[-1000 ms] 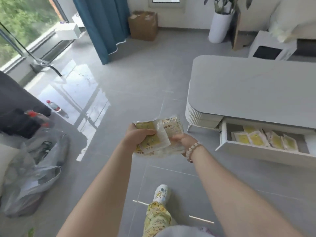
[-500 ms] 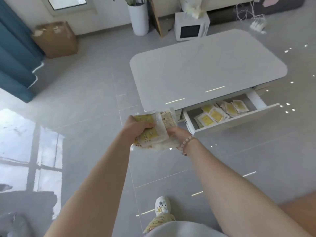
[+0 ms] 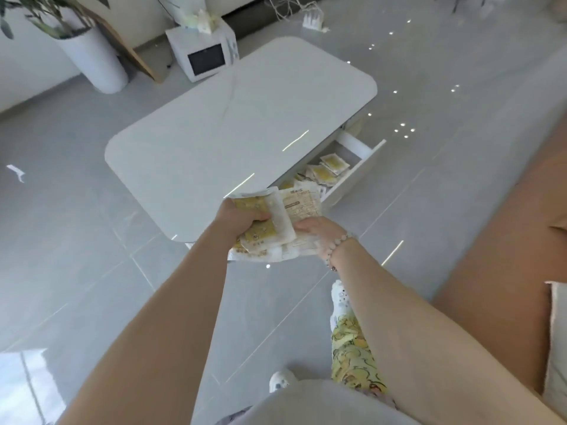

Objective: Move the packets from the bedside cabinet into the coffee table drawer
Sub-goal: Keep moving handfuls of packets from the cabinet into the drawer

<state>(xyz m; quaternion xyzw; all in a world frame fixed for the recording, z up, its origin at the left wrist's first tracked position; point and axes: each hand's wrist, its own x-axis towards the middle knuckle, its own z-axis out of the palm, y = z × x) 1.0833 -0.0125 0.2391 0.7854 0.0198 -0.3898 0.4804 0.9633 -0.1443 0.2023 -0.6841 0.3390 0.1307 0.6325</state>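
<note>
A stack of yellow-and-white packets [image 3: 277, 223] is held between both hands in front of me. My left hand [image 3: 237, 219] grips the stack from the left with its thumb over the top packet. My right hand [image 3: 317, 231], with a bead bracelet at the wrist, holds the right side from below. Just beyond stands the white coffee table [image 3: 239, 124]. Its drawer [image 3: 352, 176] is pulled open on the right side, and several more yellow packets [image 3: 326, 170] lie inside it. The bedside cabinet is out of view.
A white microwave [image 3: 204, 53] sits on the floor behind the table, beside a tall white plant pot [image 3: 95, 61]. A brown sofa [image 3: 503, 240] runs along the right edge. Grey floor tiles surround the table. My feet in white shoes show below.
The view has swung right and closer to the coffee table. The open drawer now lies just beyond my hands. Both hands keep the same grip on the packets.
</note>
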